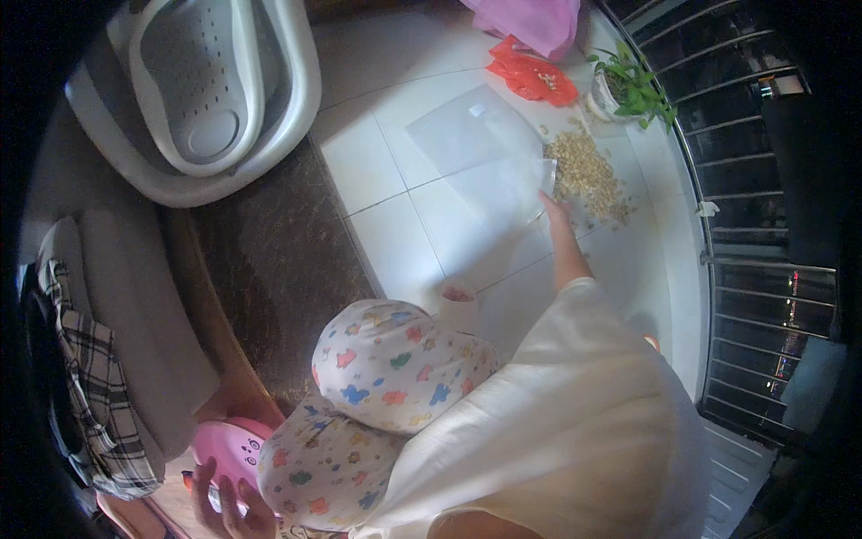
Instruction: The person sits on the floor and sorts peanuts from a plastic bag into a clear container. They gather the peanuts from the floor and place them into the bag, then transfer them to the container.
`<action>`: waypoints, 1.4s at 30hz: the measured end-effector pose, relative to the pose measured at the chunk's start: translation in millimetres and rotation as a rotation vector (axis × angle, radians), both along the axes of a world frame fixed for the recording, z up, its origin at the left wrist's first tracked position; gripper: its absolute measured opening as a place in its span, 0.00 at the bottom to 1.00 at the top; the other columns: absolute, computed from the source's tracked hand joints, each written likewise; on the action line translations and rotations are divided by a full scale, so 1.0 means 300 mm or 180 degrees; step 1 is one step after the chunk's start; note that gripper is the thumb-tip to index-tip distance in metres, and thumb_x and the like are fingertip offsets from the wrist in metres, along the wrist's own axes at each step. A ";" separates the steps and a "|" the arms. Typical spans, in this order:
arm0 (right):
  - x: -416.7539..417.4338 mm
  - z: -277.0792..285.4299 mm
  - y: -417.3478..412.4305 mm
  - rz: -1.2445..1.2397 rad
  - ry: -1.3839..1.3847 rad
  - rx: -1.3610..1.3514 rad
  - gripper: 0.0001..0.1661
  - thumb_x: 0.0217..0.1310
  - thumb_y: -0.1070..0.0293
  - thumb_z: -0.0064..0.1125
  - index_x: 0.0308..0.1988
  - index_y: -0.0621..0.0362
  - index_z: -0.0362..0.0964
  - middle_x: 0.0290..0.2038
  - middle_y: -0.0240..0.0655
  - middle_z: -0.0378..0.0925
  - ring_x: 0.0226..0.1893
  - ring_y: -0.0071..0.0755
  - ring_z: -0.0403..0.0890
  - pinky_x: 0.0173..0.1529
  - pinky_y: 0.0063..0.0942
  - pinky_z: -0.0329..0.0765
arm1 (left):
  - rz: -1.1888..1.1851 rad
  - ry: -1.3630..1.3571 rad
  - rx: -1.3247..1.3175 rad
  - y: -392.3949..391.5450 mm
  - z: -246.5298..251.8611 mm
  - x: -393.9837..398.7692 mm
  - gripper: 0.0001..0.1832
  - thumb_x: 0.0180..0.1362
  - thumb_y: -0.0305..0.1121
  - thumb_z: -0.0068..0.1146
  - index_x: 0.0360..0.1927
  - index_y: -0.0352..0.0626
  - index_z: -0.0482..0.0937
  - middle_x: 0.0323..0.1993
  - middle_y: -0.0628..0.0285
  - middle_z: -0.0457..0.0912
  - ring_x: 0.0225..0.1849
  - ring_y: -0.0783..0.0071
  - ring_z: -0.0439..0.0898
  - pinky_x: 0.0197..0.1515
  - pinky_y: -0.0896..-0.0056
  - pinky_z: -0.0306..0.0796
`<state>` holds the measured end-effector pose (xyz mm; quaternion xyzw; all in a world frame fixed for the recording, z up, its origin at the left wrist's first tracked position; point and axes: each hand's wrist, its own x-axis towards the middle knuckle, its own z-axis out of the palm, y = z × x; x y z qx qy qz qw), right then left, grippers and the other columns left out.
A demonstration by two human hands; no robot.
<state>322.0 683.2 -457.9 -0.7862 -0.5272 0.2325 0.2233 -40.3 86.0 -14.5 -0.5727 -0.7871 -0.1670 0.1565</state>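
My right hand reaches out over the tiled floor and grips the edge of a large clear plastic bag lying flat there. Right beside the bag's mouth is a loose pile of pale tan nuts, which look like peanuts. At the lower left, my left hand is beside a pink plastic item with a cartoon face. Its fingers are curled and partly dark, and whether they hold something is unclear. My knees in patterned trousers lie between the hands.
A red plastic bag with some pieces on it and a pink bag lie beyond. A potted plant stands by the metal railing. Near my knees is a pale cup. Nested grey plastic tubs sit at upper left.
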 end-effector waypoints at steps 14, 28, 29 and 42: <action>-0.738 0.796 -0.451 0.2161 0.2782 0.0780 0.09 0.60 0.67 0.56 0.36 0.62 0.73 0.30 0.22 0.73 0.32 0.12 0.70 0.39 0.14 0.68 | -0.0488 -0.2312 -0.0703 0.653 -0.115 -0.111 0.13 0.53 0.27 0.55 0.43 0.38 0.75 0.42 0.54 0.75 0.42 0.60 0.77 0.40 0.69 0.73; -0.827 1.118 -0.766 0.3489 0.2556 0.1258 0.23 0.54 0.83 0.52 0.52 0.64 0.67 0.47 0.34 0.68 0.47 0.27 0.71 0.47 0.22 0.74 | -0.1235 -0.4985 0.0699 1.051 -0.396 -0.011 0.13 0.56 0.28 0.54 0.41 0.30 0.72 0.36 0.54 0.79 0.36 0.71 0.79 0.39 0.73 0.74; -0.822 1.150 -0.790 0.3507 0.2734 0.0967 0.22 0.55 0.83 0.51 0.52 0.64 0.66 0.47 0.34 0.67 0.47 0.27 0.71 0.48 0.22 0.74 | -0.1239 -0.5194 0.0611 1.033 -0.373 -0.024 0.12 0.56 0.27 0.53 0.41 0.30 0.72 0.36 0.54 0.79 0.36 0.71 0.79 0.38 0.73 0.75; -0.774 1.205 -0.692 0.1796 0.3956 -0.1668 0.14 0.54 0.74 0.59 0.43 0.57 0.69 0.39 0.34 0.76 0.37 0.27 0.78 0.43 0.23 0.75 | -0.1348 -0.5933 0.0729 0.989 -0.340 -0.047 0.07 0.59 0.29 0.51 0.26 0.40 0.76 0.29 0.65 0.77 0.34 0.77 0.77 0.42 0.69 0.77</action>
